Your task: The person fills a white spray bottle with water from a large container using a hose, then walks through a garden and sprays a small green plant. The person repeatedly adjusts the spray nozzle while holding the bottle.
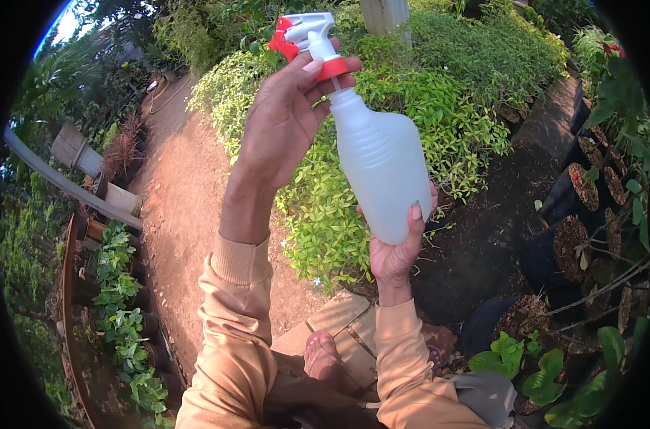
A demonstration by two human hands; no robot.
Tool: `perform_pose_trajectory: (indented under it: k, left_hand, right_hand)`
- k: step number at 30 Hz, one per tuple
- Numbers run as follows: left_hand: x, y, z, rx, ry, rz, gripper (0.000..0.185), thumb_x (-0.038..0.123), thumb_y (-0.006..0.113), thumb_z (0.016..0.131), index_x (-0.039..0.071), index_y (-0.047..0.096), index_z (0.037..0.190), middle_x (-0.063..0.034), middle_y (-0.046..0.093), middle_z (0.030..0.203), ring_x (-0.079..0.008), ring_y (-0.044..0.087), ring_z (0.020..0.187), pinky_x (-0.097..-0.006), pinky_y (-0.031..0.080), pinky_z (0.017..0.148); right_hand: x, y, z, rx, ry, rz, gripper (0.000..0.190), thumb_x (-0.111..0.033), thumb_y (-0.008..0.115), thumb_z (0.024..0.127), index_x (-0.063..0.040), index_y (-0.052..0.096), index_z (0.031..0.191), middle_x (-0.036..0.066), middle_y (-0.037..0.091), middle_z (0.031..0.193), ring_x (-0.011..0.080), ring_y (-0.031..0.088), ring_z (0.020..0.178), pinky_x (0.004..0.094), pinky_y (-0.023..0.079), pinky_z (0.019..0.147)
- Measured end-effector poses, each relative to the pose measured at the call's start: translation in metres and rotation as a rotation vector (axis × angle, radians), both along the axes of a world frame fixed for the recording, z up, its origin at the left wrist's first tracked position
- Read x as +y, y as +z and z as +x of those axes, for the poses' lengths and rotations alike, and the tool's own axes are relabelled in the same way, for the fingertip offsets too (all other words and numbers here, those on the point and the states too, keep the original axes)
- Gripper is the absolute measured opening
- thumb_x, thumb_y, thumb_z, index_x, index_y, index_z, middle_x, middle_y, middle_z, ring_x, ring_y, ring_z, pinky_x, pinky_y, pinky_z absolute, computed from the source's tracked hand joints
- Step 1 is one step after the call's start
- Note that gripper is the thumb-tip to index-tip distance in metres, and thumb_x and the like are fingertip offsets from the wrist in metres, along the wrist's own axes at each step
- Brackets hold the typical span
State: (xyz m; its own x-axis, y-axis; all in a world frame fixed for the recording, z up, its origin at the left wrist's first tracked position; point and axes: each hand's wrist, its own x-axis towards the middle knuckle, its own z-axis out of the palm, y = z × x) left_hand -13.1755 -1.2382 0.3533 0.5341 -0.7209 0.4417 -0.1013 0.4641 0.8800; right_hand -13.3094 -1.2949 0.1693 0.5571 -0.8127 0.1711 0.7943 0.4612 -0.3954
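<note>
A white plastic spray bottle (381, 155) is tilted in front of me, its base resting in my right hand (400, 244), whose thumb and fingers wrap around it. Above the bottle's neck, my left hand (293, 107) grips the red-and-white trigger sprayer head (311, 35) by its red collar (333, 68). The collar sits apart from the threaded neck. Between them shows a short piece of the dip tube (336, 83), which runs down into the mouth. The bottle wall is cloudy, so I cannot tell how much liquid is inside.
Leafy green bushes (325, 214) grow right behind the bottle. A dirt path (180, 187) runs on the left, past low potted plants (116, 300). On the right stand several black grow bags (539, 252) filled with brown matter. Paving slabs (352, 316) lie underfoot.
</note>
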Motion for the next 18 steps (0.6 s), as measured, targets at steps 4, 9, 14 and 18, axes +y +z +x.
perform_pose_trajectory:
  k: [4, 9, 14, 18]
  left_hand:
    - [-0.001, 0.000, -0.003, 0.011, 0.012, -0.004, 0.042, 0.027, 0.056, 0.106, 0.001, 0.055, 0.139, -0.0121, 0.066, 0.126, -0.0183, 0.062, 0.115, -0.0381, 0.050, 0.103]
    - [0.004, 0.002, -0.001, -0.114, 0.044, 0.092, 0.062, 0.032, 0.060, 0.103, -0.001, 0.041, 0.152, -0.0119, 0.063, 0.134, -0.0240, 0.064, 0.119, -0.0405, 0.051, 0.104]
    - [0.008, -0.003, 0.005, -0.211, 0.039, 0.191, 0.057, 0.033, 0.059, 0.105, 0.000, 0.048, 0.150, -0.0120, 0.065, 0.133, -0.0224, 0.064, 0.119, -0.0417, 0.051, 0.106]
    - [0.009, -0.006, 0.009, -0.251, -0.035, 0.194, 0.055, 0.032, 0.058, 0.106, 0.001, 0.047, 0.150, -0.0121, 0.064, 0.133, -0.0218, 0.064, 0.120, -0.0427, 0.052, 0.107]
  right_hand:
    - [0.001, 0.002, -0.001, 0.007, -0.001, 0.005, 0.067, -0.034, 0.069, 0.093, -0.020, 0.032, 0.147, 0.005, 0.042, 0.140, 0.0215, 0.040, 0.136, 0.0446, 0.036, 0.115]
    - [0.001, 0.002, 0.000, 0.027, -0.015, -0.004, 0.068, -0.036, 0.069, 0.093, -0.020, 0.031, 0.147, 0.005, 0.042, 0.141, 0.0213, 0.040, 0.136, 0.0447, 0.036, 0.115]
    - [-0.001, -0.003, 0.003, 0.038, -0.078, -0.078, 0.064, -0.042, 0.067, 0.096, -0.020, 0.033, 0.146, 0.010, 0.048, 0.137, 0.0281, 0.061, 0.118, 0.0462, 0.064, 0.082]
    - [-0.001, -0.005, 0.003, 0.036, -0.069, -0.054, 0.064, -0.042, 0.067, 0.096, -0.020, 0.033, 0.146, 0.010, 0.049, 0.137, 0.0282, 0.061, 0.119, 0.0469, 0.064, 0.083]
